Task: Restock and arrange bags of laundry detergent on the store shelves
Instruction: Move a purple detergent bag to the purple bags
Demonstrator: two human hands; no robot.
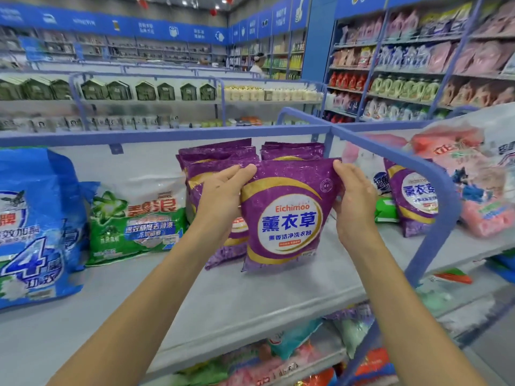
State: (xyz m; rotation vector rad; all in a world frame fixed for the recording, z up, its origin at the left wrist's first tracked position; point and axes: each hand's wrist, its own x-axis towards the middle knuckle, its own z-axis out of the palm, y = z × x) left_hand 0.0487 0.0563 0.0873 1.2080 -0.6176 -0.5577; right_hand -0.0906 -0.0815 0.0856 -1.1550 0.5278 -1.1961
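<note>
A purple detergent bag (pixel 287 218) with a white oval label stands upright on the grey top shelf (pixel 250 296). My left hand (pixel 223 193) holds its upper left corner, fingers lying over the top edge. My right hand (pixel 354 196) grips its upper right edge. Behind and left of it stand more purple bags (pixel 217 160), and another pair (pixel 292 150) sits at the back. One more purple bag (pixel 412 196) stands beyond the blue divider rail (pixel 390 154).
A green-and-white bag (pixel 136 221) and a large blue bag (pixel 33 227) stand to the left on the same shelf. Pink bags (pixel 479 190) fill the right section. Lower shelves hold mixed bags (pixel 292 355). Stocked aisles lie behind, with a person (pixel 257 65) far off.
</note>
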